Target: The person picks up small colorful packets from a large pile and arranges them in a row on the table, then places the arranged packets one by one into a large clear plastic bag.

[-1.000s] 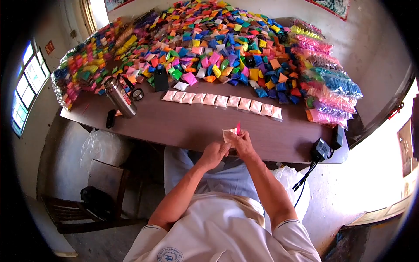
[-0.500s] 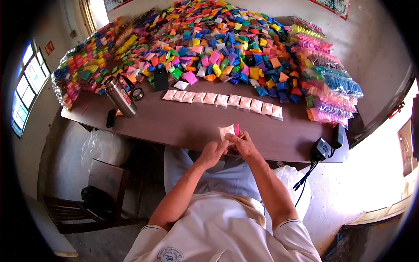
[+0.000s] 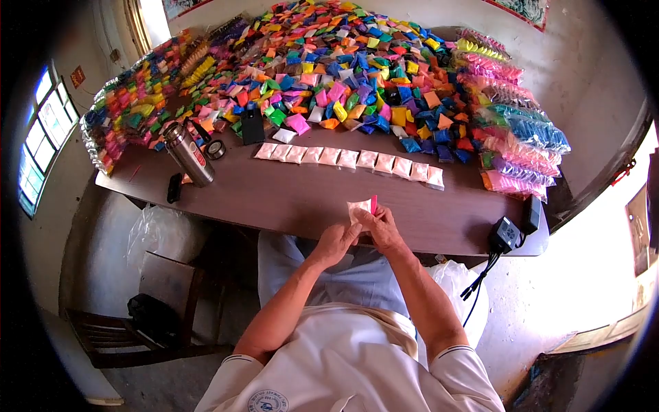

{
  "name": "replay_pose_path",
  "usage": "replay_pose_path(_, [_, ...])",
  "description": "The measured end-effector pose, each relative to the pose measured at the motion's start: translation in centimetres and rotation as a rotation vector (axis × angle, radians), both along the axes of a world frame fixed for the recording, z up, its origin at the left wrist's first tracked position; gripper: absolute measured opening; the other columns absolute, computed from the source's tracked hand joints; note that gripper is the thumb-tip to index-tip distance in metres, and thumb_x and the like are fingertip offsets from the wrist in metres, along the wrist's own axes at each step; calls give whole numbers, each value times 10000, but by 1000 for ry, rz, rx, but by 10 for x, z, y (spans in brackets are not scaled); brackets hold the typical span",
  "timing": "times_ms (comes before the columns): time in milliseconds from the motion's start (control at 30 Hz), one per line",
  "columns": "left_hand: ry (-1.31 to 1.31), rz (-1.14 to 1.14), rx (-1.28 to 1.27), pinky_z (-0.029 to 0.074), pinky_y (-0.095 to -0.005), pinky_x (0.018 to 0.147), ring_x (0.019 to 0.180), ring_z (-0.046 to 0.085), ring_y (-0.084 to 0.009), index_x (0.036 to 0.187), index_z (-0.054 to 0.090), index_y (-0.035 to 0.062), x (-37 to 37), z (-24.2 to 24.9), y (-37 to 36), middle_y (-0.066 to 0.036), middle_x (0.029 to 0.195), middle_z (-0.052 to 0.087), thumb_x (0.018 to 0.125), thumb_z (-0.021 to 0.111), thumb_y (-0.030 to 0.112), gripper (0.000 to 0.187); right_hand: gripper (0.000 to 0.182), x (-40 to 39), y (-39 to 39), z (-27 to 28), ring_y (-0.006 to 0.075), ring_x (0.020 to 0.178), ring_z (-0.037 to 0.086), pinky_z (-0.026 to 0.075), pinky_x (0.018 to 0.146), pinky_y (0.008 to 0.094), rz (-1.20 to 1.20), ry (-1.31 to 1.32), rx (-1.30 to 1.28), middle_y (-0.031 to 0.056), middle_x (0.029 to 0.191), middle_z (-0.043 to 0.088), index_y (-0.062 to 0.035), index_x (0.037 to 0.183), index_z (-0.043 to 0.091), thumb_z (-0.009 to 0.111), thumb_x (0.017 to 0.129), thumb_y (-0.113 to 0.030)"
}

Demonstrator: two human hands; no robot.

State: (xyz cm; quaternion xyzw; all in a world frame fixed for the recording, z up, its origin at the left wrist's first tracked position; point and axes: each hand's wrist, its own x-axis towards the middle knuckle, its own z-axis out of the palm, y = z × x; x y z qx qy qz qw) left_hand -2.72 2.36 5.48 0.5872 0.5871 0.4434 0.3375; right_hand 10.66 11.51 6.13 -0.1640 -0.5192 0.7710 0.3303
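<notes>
Between my two hands, just above the table's front edge, is a small clear packet with pale pink content (image 3: 357, 207). A bright pink strip (image 3: 374, 203) stands along its right side. My right hand (image 3: 384, 228) is closed on the packet, the thumb lying over its lower part. My left hand (image 3: 335, 242) is closed at the packet's lower left edge, with its fingertips partly hidden. Farther back on the table, several similar pale pink packets (image 3: 348, 159) lie side by side in a slightly curved row.
A heap of colourful packets (image 3: 336, 75) covers the back of the brown table (image 3: 274, 196). Stacked bagged packets (image 3: 522, 141) stand at the right. A steel flask (image 3: 188, 154) and a black phone (image 3: 252, 126) are on the left; a black device with cables (image 3: 505, 235) sits near the right edge.
The packet and both hands have shifted very slightly. More of the pink strip shows upright beside the packet. Everything else on the table stays put.
</notes>
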Motion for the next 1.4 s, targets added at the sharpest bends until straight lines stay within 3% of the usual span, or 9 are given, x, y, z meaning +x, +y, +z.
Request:
replay_pose_path(133, [-65,-38,33,425,-317,631,662,518,-164,780,561,9,-6,-8,3,-55,685,555,979,432,494,540,214,6,-10,23,164,567,637,516,502,276,-21,-54,-94,87,694,657,16,865,634,597,928,-185])
replay_pose_path(200, [-51,9,32,402,-364,616,624,519,-243,729,535,48,-4,-1,0,-80,643,519,965,348,575,607,210,4,-5,14,165,568,638,518,505,275,11,-93,-58,88,700,659,12,871,635,598,927,-187])
replay_pose_path(467, [-54,12,44,402,-350,614,613,514,-218,698,530,37,-4,-7,2,-70,633,528,961,377,564,609,249,2,-3,7,182,569,644,524,515,284,-24,-47,13,97,720,665,23,890,631,598,930,-220])
replay_pose_path(567, [-64,21,37,401,-350,615,615,516,-228,689,529,44,-5,-6,2,-73,628,524,960,379,563,605,241,5,-7,18,187,560,639,523,510,291,-39,19,-278,99,716,661,31,878,630,579,938,-197])
replay_pose_path(733, [32,14,45,403,-353,620,616,516,-227,667,526,47,-4,-4,1,-82,623,522,959,382,556,604,245,-1,4,-8,187,562,635,519,500,300,-104,-3,-60,105,717,652,39,891,631,533,964,-174])
replay_pose_path(967, [-32,8,28,400,-370,618,606,517,-243,655,526,48,-6,-9,4,-98,613,519,959,378,552,606,231,1,-8,19,183,543,627,509,490,291,-56,31,-210,88,677,644,31,880,636,557,950,-174])
replay_pose_path(1033, [-23,2,26,401,-371,618,603,517,-245,652,526,48,-4,-7,3,-99,609,518,958,383,549,604,231,0,-4,14,190,527,624,508,482,294,-35,-133,-41,94,667,645,31,862,636,570,941,-176])
replay_pose_path(1233, [32,-1,45,405,-375,616,598,511,-253,662,529,46,2,-3,1,-106,611,522,963,394,522,580,247,3,-2,13,189,512,619,505,475,291,-32,-56,45,107,678,653,37,831,634,569,942,-173])
replay_pose_path(1400, [-153,-37,-18,402,-309,640,650,475,-149,714,524,28,-5,0,-1,-30,666,518,979,438,494,543,296,-3,-10,14,177,526,618,508,499,291,-86,1,-5,95,660,644,43,814,639,558,955,-204])
